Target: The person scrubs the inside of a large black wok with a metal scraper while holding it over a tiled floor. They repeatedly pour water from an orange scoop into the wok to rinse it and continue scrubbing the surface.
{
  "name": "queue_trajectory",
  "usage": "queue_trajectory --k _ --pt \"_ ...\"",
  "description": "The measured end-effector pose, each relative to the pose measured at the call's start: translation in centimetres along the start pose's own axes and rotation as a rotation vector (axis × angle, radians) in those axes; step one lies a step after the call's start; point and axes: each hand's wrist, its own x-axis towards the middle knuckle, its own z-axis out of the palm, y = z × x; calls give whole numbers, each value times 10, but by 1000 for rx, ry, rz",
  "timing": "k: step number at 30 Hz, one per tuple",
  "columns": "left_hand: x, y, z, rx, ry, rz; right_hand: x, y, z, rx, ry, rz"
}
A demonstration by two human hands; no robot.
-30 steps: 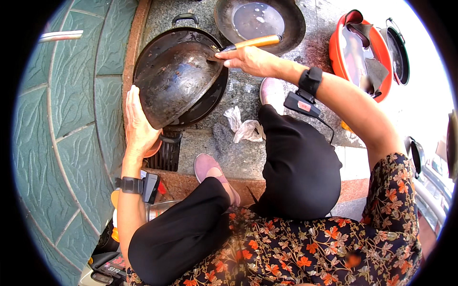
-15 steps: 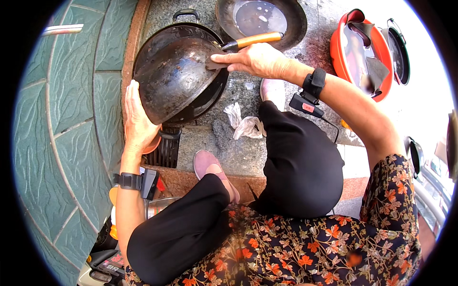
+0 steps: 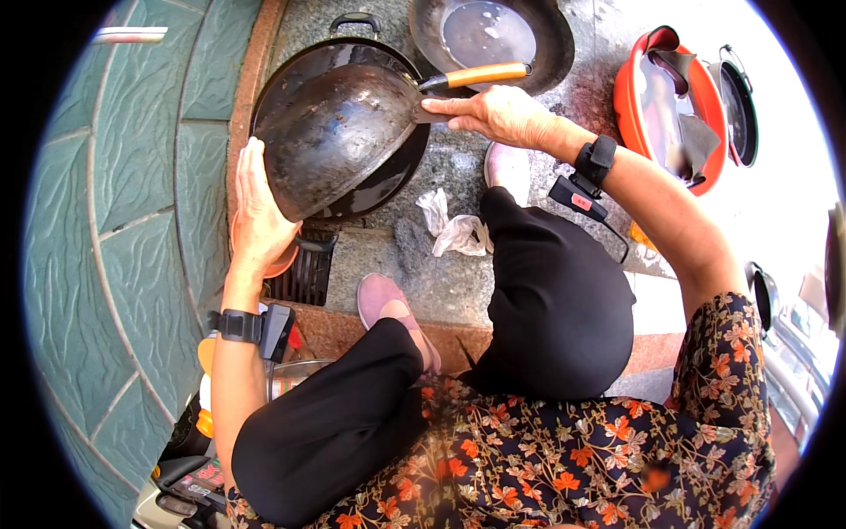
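A dark wok (image 3: 330, 137) with a wooden handle (image 3: 487, 75) is tilted, its worn, blotchy underside toward me. My left hand (image 3: 263, 207) holds its rim at the lower left, fingers up along the edge. My right hand (image 3: 507, 116) pinches a thin dark flat piece (image 3: 429, 110), pressed to the wok's outer side near the handle; most of it is hidden by the fingers. Beneath the tilted wok stands a larger black pan (image 3: 401, 172) with loop handles and dark wet-looking insides.
Behind lies another wok (image 3: 553, 53) with cloudy liquid in it. An orange basin (image 3: 627, 110) with dark cloths stands at right, next to a black pot (image 3: 745, 115). A crumpled white plastic bag (image 3: 458, 234) and a drain grate (image 3: 308, 273) are near my feet. Green stone wall (image 3: 132, 220) at left.
My right hand has slid the flat piece to the right along the wok's side, toward the handle. The left hand still holds the rim; the view has shifted slightly.
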Motion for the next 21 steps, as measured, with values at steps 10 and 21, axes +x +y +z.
queue_trajectory --k 10,21 --pt "1 -1 0 8 1 0 1 7 -2 -74 27 -8" --pt "0 1 -2 12 14 12 -3 4 9 -59 71 -85"
